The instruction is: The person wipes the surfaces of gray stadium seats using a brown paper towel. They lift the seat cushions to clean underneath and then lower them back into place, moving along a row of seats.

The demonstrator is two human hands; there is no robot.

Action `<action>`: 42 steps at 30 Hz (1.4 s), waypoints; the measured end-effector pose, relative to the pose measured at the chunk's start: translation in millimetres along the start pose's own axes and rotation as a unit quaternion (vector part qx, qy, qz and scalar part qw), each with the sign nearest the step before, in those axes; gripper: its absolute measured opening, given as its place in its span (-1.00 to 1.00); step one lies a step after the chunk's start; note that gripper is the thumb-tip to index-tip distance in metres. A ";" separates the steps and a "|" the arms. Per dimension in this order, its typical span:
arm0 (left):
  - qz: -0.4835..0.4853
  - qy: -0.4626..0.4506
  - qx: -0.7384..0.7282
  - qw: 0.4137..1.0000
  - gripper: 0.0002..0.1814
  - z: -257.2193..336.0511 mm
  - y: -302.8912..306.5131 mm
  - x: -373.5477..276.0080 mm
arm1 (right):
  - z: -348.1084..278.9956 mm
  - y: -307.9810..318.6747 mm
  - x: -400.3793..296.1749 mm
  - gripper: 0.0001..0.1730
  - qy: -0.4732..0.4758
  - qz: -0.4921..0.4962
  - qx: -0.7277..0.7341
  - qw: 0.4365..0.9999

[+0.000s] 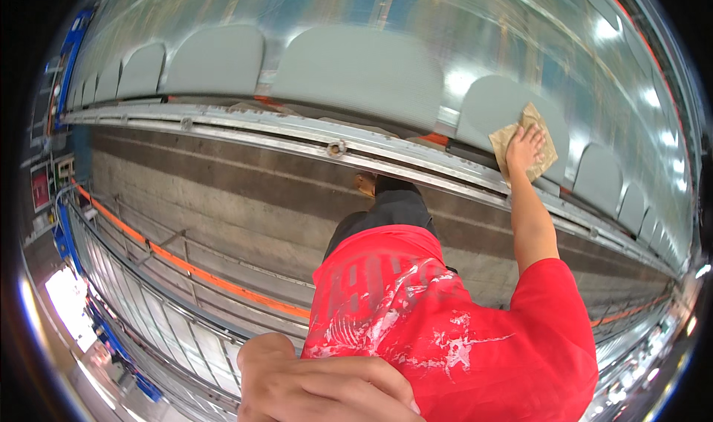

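Note:
My right hand [525, 146] reaches out at the right and lies flat on a creased brown sheet [539, 168], paper or cloth. It presses the sheet against a grey panel [490, 107] with a rounded top. My left hand [328, 383] is close to the camera at the bottom, in front of my red shirt [501, 360]. Its fingers are bent, and whether they hold anything is hidden. More grey panels [359, 76] stand in a row along a glossy, translucent surface [345, 1].
A long metal rail [267, 132] with a bolt [336, 148] runs between me and the panels. My boot [365, 184] is on the concrete floor [223, 188] beside it. Behind me are an orange rail [234, 289] and a metal barrier [161, 324].

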State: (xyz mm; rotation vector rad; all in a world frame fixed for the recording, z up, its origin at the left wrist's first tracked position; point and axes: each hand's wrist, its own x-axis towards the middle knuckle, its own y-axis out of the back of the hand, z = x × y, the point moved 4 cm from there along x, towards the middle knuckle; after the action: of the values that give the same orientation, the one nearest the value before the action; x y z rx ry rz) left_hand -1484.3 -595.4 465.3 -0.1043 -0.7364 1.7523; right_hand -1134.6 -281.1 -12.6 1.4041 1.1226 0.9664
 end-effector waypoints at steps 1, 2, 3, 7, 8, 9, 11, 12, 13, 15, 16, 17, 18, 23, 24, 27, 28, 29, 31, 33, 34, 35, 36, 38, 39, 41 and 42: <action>0.005 -0.011 -0.002 1.000 -0.66 3.5 5.6 -1.1 | -1.4 -0.7 0.8 -0.26 -0.004 -0.004 -0.002 1.000; 0.010 -0.024 -0.004 1.000 -0.66 6.5 10.5 -2.1 | -2.5 -1.0 2.4 -0.28 -0.009 -0.008 -0.004 1.000; -0.009 -0.046 -0.032 0.998 -0.67 5.2 23.9 -8.3 | -7.3 -0.8 2.9 -0.29 -0.001 -0.010 -0.004 1.000; 0.252 -0.123 -0.079 0.957 -0.70 10.3 16.9 -1.9 | 0.1 3.6 6.4 -0.32 0.000 0.003 0.043 0.999; 0.245 -0.120 -0.079 0.959 -0.69 14.7 23.1 2.3 | -0.7 3.2 5.8 -0.33 0.001 0.008 0.074 0.997; 0.084 -0.084 -0.065 0.991 -0.65 25.7 61.7 8.5 | -17.0 2.5 1.7 -0.33 0.024 0.009 0.164 0.986; -0.089 -0.030 -0.034 0.995 -0.58 29.2 103.5 8.5 | -50.2 2.3 -12.2 -0.32 0.066 0.008 0.336 0.939; -0.114 -0.007 -0.035 0.993 -0.58 21.5 124.9 14.0 | -61.0 3.2 -30.5 -0.29 0.084 0.019 0.338 0.937; -0.093 0.018 -0.044 0.994 -0.62 4.6 145.9 16.3 | -77.2 0.7 -46.9 -0.32 0.107 0.028 0.320 0.941; 0.024 0.082 0.021 0.996 -0.72 -20.1 170.0 6.0 | -144.7 3.7 -85.5 -0.36 0.186 0.009 0.300 0.935; 0.088 0.138 0.056 0.985 -0.79 -42.6 191.1 2.3 | -168.9 9.0 -104.4 -0.37 0.204 -0.009 0.272 0.940; 0.141 0.218 0.145 0.955 -0.83 -67.9 220.6 3.0 | -194.5 15.8 -119.7 -0.38 0.222 -0.024 0.244 0.944; 0.162 0.263 0.240 0.920 -0.83 -93.9 247.4 -6.0 | -216.2 19.2 -131.8 -0.38 0.241 -0.044 0.217 0.945; 0.224 0.386 0.287 0.847 -0.80 -169.7 342.6 -82.4 | -278.3 -8.3 -137.7 -0.30 0.336 -0.016 0.076 0.939; 0.250 0.422 0.194 0.850 -0.81 -173.6 348.3 -89.6 | -290.0 -12.3 -139.2 -0.27 0.338 -0.014 0.051 0.940; 0.285 0.395 0.211 0.848 -0.80 -172.4 371.2 -97.1 | -332.6 -17.0 -145.3 -0.12 0.346 -0.035 0.001 0.937; 0.284 0.395 0.235 0.841 -0.79 -175.4 380.4 -102.2 | -347.8 -17.9 -151.2 -0.11 0.352 -0.047 0.002 0.935; 0.275 0.410 0.245 0.835 -0.79 -178.8 384.5 -107.0 | -361.6 -19.7 -159.1 -0.10 0.354 -0.059 0.002 0.933; 0.242 0.437 0.258 0.827 -0.78 -191.0 389.9 -106.2 | -390.7 -23.9 -173.2 -0.08 0.381 -0.061 0.015 0.923; 0.182 0.458 0.242 0.836 -0.77 -201.1 386.8 -96.6 | -420.5 -22.0 -188.9 -0.07 0.382 -0.087 0.088 0.916; 0.149 0.472 0.229 0.838 -0.77 -206.2 384.2 -93.8 | -433.7 -25.8 -199.9 -0.07 0.402 -0.065 0.110 0.907; 0.124 0.480 0.220 0.840 -0.73 -211.4 387.2 -93.0 | -448.0 -27.9 -209.0 -0.07 0.411 -0.103 0.087 0.902; 0.093 0.482 0.241 0.837 -0.71 -216.1 389.7 -89.3 | -462.3 -35.0 -218.0 -0.07 0.417 -0.093 0.103 0.898; 0.042 0.489 0.285 0.823 -0.68 -224.6 393.2 -78.9 | -489.1 -46.9 -237.4 -0.06 0.435 -0.088 0.133 0.886; 0.018 0.498 0.303 0.813 -0.67 -226.5 394.8 -73.3 | -500.0 -45.6 -244.4 -0.04 0.443 -0.093 0.145 0.880; -0.061 0.511 0.357 0.779 -0.66 -233.5 394.2 -61.3 | -516.2 -44.1 -251.5 -0.05 0.453 -0.096 0.121 0.878; -0.116 0.515 0.391 0.754 -0.66 -241.1 393.5 -52.7 | -518.3 -43.1 -253.2 -0.05 0.459 -0.099 0.109 0.876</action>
State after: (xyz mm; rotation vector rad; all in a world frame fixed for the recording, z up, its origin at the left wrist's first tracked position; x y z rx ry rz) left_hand -1694.3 -591.8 51.0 -0.3481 0.7779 1.3303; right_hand -1699.1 -404.9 15.0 0.9394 2.0826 1.4392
